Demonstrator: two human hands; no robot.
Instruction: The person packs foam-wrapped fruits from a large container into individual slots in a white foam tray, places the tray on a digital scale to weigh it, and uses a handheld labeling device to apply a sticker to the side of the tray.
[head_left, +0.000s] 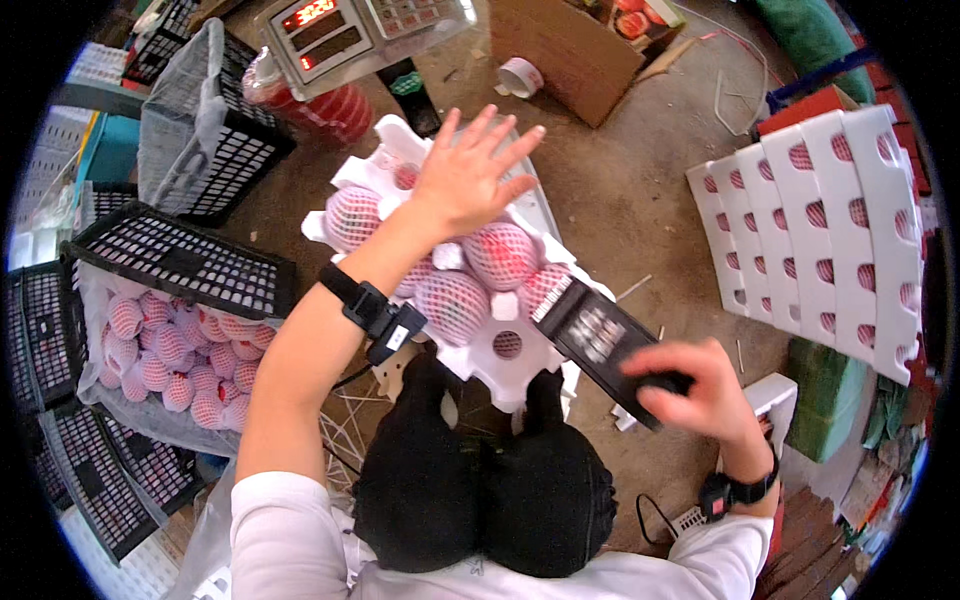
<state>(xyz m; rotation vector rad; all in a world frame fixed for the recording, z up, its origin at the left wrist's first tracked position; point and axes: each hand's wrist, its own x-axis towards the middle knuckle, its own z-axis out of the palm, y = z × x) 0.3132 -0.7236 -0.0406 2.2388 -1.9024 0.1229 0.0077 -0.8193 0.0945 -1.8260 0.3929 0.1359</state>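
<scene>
A white foam fruit tray lies before me, holding several round fruits in pink-and-white foam nets, one of them a netted fruit near its middle. At least one pocket nearest me holds no fruit. My left hand is spread palm down over the tray's far part, fingers apart, holding nothing; it hides some pockets. Across the tray's right edge slants a flat black packet bearing writing, covering part of a fruit. My right hand is blurred at the packet's near end, fingers curled about something black; its grip is unclear.
Beyond the tray stands a digital scale with lit red digits. Filled foam trays are stacked at right. A black plastic crate with netted fruit is at left. A tape roll lies by a cardboard box.
</scene>
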